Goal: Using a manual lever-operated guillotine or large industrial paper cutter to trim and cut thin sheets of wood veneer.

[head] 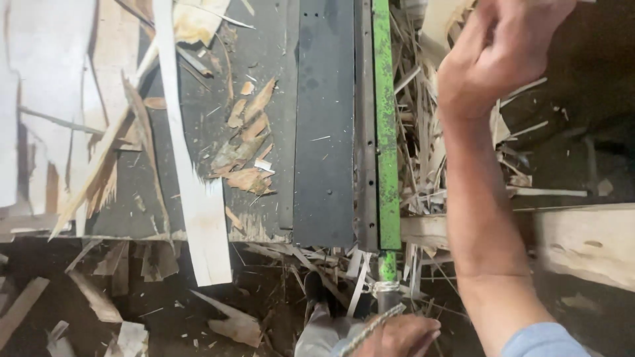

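The person's right hand point(509, 53) is up near the top edge, past a pile of thin wood strips point(423, 132). Its fingers are curled in close like a loose fist. The view does not show for sure if something is inside it. The arm with a blue sleeve point(542, 340) runs down to the bottom right corner.

The left hand point(397, 334) is low at the bottom edge. It is closed around a twisted rope point(370, 327). The rope sits just beside the bottom end of a long green bar point(385, 132), where pale cord is tied around the bar. The green bar runs along the right side of a dark metal plate point(324, 132).

A long pale wood strip point(192, 165) lies across the dark table point(198, 112), with brown wood scraps point(248, 145) near it. More wood bits lie on the floor point(165, 311) below. A thick pale wood slab point(585, 244) lies at the right.
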